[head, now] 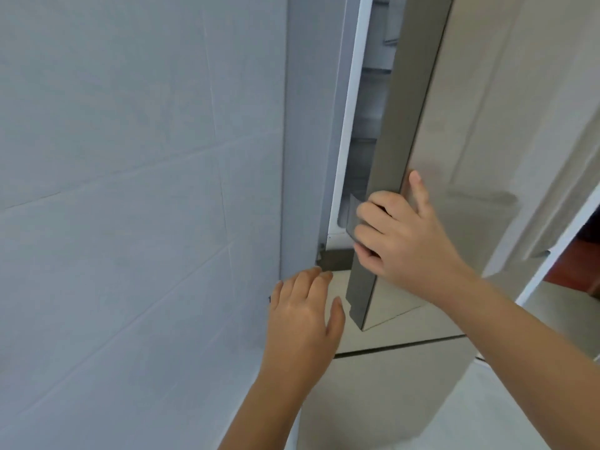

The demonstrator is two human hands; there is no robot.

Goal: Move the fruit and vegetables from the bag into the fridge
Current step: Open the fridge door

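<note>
The steel fridge door stands slightly ajar, and a narrow gap shows white inner shelves. My right hand grips the door's left edge low down, fingers curled round it and thumb lying on the front face. My left hand hovers just below and to the left, fingers relaxed and holding nothing, its fingertips near the fridge's lower left corner. No bag, fruit or vegetables are in view.
A pale tiled wall fills the left side, right beside the fridge's grey side panel. A lower fridge door sits beneath the upper one. Light floor lies at bottom right, with a white-framed doorway beyond.
</note>
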